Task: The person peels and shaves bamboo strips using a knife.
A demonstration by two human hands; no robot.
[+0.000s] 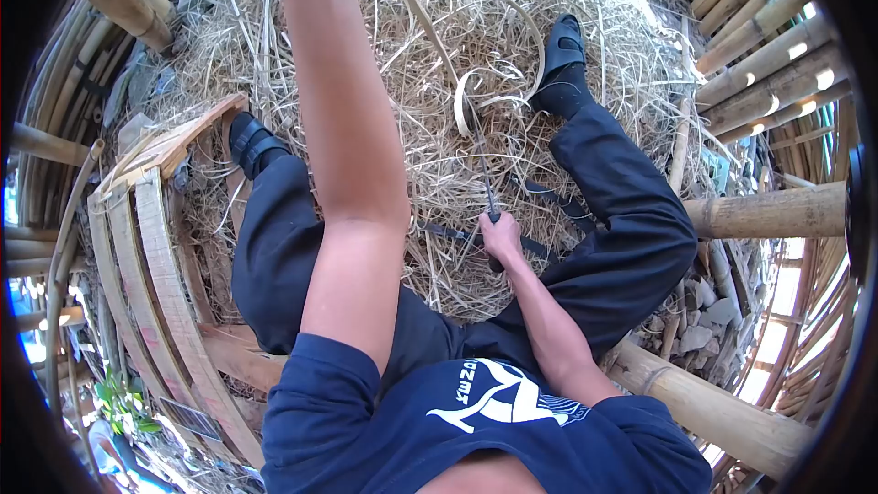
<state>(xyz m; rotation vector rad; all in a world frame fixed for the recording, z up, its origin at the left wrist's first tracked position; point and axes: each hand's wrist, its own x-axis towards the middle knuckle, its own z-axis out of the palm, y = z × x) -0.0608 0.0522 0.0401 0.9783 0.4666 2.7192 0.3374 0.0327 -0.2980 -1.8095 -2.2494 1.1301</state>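
Observation:
My right hand (pixel 501 238) is closed around the dark handle of a long, thin knife (pixel 489 185), held low between my legs. Its narrow blade points away from me, and the tip is hard to make out among the shavings. Just beyond the blade, a pale bamboo strip (pixel 422 16) slants down from the top edge, with a curled shaving (pixel 461 108) at its lower end. My left arm (pixel 343 110) stretches forward past the top of the view, so the left hand is out of sight. Dark straps (pixel 558 206) lie near my right hand.
Bamboo shavings (pixel 229 64) cover the ground around my feet. A wooden slatted crate (pixel 165 247) stands at my left. Thick bamboo poles (pixel 768 212) reach in from the right, beside broken stones (pixel 700 334). Bamboo walls (pixel 777 64) surround the spot.

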